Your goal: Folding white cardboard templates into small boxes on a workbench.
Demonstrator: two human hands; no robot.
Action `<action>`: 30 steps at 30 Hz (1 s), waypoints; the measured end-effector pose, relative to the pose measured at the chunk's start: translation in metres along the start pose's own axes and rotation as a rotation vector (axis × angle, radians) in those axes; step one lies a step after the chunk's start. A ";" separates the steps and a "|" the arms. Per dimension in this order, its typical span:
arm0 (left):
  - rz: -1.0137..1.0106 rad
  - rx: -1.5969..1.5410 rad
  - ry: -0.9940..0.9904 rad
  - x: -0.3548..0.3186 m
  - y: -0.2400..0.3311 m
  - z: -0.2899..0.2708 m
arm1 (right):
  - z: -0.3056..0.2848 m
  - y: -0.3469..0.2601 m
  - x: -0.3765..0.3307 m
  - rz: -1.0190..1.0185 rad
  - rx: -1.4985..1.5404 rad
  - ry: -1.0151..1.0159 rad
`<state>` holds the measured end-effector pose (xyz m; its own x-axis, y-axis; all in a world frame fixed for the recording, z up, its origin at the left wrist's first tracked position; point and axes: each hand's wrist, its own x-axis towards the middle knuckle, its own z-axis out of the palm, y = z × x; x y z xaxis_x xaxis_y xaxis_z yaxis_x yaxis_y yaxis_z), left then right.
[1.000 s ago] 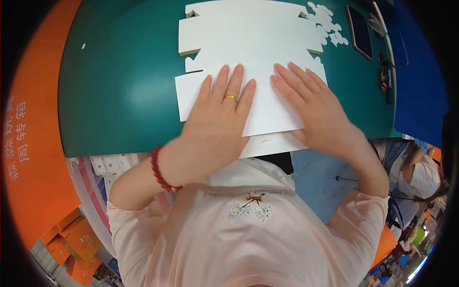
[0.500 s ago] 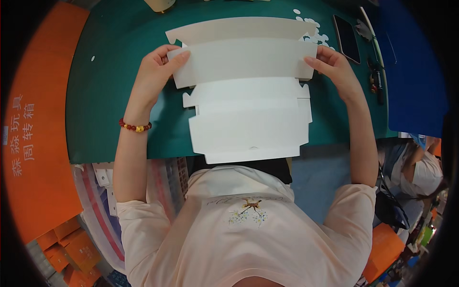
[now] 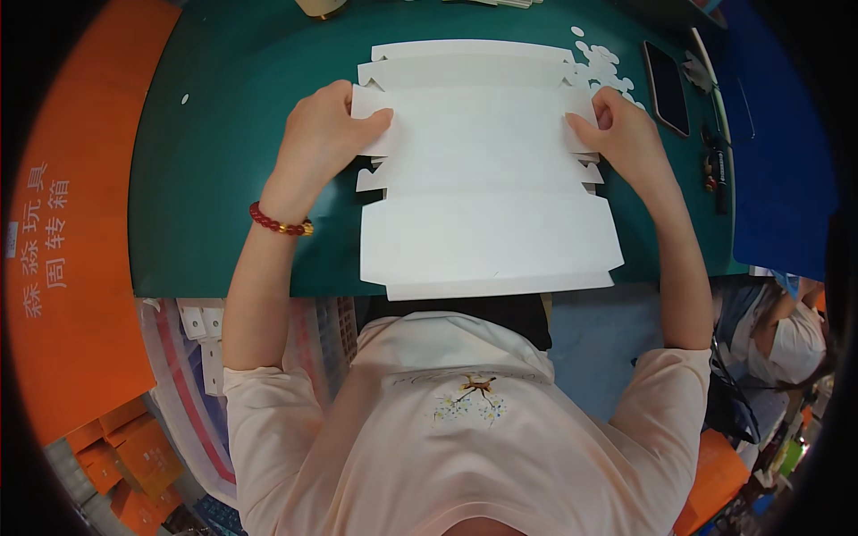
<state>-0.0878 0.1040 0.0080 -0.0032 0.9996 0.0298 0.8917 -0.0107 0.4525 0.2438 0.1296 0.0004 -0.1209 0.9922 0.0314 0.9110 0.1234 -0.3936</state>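
Note:
A white cardboard box blank lies spread out across the green table, its near flap reaching the front edge. Slots and small tabs line both of its sides. My left hand grips the left side flap, thumb on top and fingers curled out of sight beneath. On the opposite side, my right hand pinches the right flap in the same way. More card edges peek out under the blank by both hands, so at least one other layer seems to lie below.
Small white round stickers or discs lie scattered at the far right, beside a dark phone. A black marker pen rests near the table's right edge. An orange bin stands along the left; a cup base shows at the back.
The box blank has flattened: its raised far panels now lie lower and more open. Both hands have shifted slightly, the left one inward, still holding the side flaps.

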 end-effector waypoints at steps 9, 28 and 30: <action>0.140 0.220 0.025 0.005 0.058 0.043 | 0.027 -0.052 -0.001 -0.187 -0.127 0.058; -0.480 -0.769 -0.435 -0.136 0.009 -0.002 | -0.008 0.014 -0.131 0.394 0.783 -0.357; -0.507 -0.790 -0.406 -0.136 0.011 0.002 | -0.007 0.009 -0.137 0.416 0.833 -0.317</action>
<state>-0.0765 -0.0316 0.0069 -0.0127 0.8240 -0.5664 0.2743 0.5476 0.7905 0.2714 -0.0048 -0.0014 -0.0644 0.8874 -0.4564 0.3503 -0.4081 -0.8431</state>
